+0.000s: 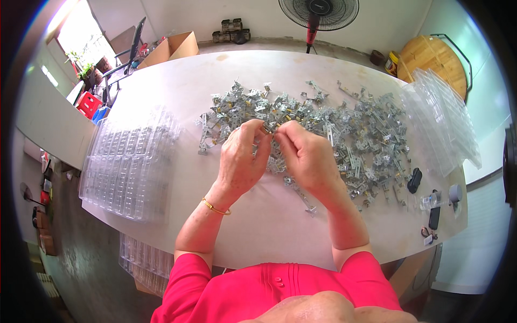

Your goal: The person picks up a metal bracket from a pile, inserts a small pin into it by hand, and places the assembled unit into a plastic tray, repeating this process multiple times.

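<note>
Both my hands meet over the near edge of a wide heap of small stamped metal brackets (371,126), silvery with some brass-coloured bits. My left hand (242,153), a gold bangle on its wrist, pinches a small metal bracket (268,128) between thumb and forefinger. From the other side my right hand (309,153) is closed at the same piece, its fingertips pressed together there. The fingers cover most of the piece, so its full shape is hidden. A loose strip-like bracket (301,196) lies on the table just below my right hand.
Stacked clear plastic trays (126,167) stand at the table's left, and more clear trays (444,124) lean at the right. Near the right edge lie a black case (414,180) and a tape roll (455,192). A fan (319,13) and an open cardboard box (180,46) are beyond the table.
</note>
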{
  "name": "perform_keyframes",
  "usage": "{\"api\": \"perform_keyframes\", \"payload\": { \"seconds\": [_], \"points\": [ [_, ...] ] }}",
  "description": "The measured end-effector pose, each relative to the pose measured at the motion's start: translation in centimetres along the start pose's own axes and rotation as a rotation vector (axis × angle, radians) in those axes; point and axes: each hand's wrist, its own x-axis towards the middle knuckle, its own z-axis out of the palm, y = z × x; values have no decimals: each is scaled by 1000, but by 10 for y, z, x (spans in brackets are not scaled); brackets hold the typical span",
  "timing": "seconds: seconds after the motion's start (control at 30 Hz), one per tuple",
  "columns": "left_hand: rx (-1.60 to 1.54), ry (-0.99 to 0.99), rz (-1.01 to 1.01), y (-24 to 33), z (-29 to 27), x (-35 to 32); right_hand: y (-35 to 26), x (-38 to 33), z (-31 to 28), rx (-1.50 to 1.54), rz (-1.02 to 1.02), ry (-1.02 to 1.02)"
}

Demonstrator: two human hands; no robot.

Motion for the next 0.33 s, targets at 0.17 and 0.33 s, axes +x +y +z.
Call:
{"api": "perform_keyframes", "payload": {
  "seconds": [0.17, 0.33],
  "points": [
    [-80, 6, -212, 1, -5, 2, -7, 0, -9, -8, 56, -62],
    [-758, -252, -576, 0, -21, 4, 8, 8, -10, 98, -115, 261]
  ]
}}
